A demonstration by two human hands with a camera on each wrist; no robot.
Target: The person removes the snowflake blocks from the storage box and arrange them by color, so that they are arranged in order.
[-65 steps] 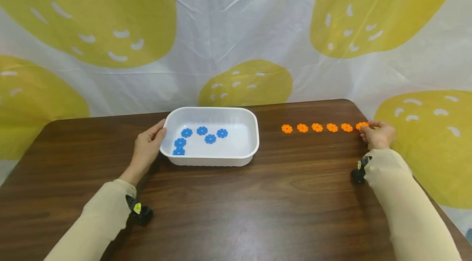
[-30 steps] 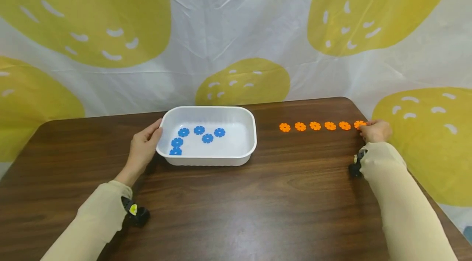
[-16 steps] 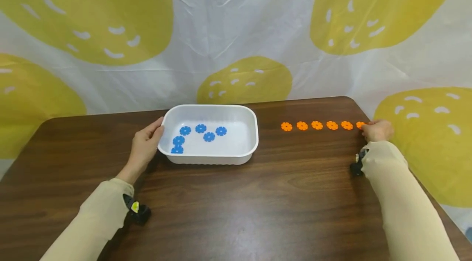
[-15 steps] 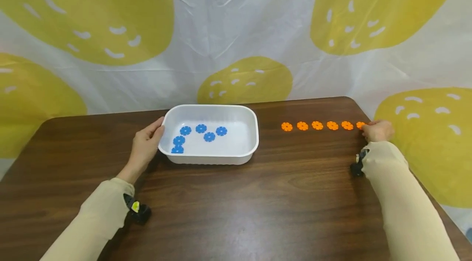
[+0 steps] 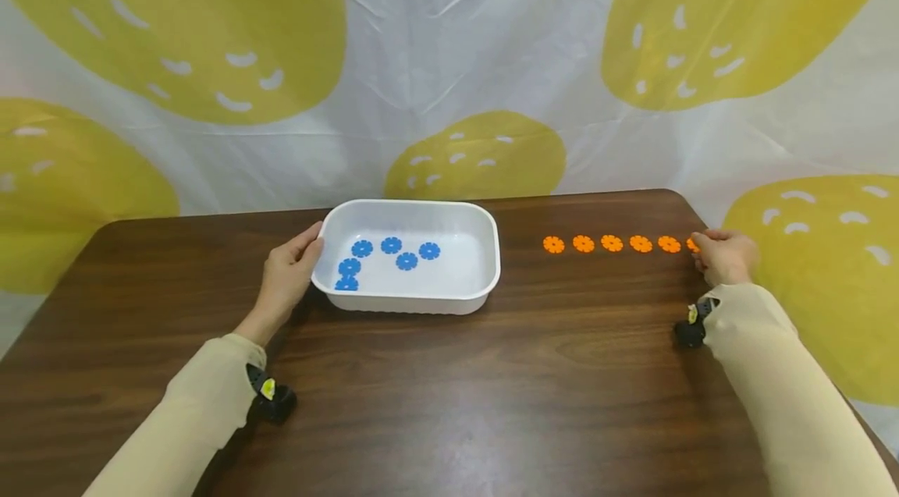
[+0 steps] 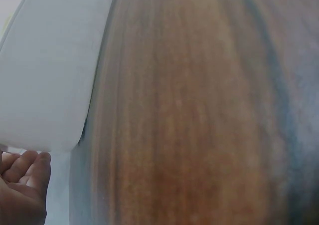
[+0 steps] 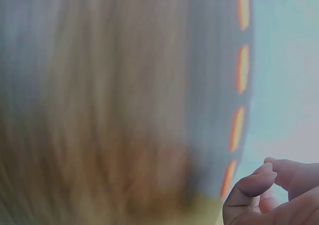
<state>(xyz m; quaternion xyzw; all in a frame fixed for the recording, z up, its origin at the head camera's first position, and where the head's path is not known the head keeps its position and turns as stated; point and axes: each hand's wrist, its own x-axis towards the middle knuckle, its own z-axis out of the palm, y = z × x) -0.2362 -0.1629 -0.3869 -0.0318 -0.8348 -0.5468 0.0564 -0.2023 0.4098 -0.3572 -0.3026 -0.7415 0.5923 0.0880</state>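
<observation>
My left hand (image 5: 286, 277) grips the left end of a white plastic basin (image 5: 403, 305), thumb at its rim. In the left wrist view its curled fingers (image 6: 33, 171) lie at the basin's end. Several blue snowflake building discs (image 5: 406, 261) lie flat in the basin, mostly toward its left. To the right, several orange snowflake discs (image 5: 612, 243) form a straight row on the table. My right hand (image 5: 728, 257) is at the row's right end, partly covering the last orange disc (image 5: 692, 245). In the right wrist view its thumb and finger nearly meet, with no disc visible between them.
The brown wooden table (image 5: 449, 388) has its far edge just behind the basin and the row. A white curtain with yellow fruit shapes (image 5: 477, 157) hangs behind it. The table's right edge runs close beside my right hand.
My right hand has shifted slightly toward me and now covers more of the last orange disc. That disc stays in line with the row. The left hand and basin hold their place.
</observation>
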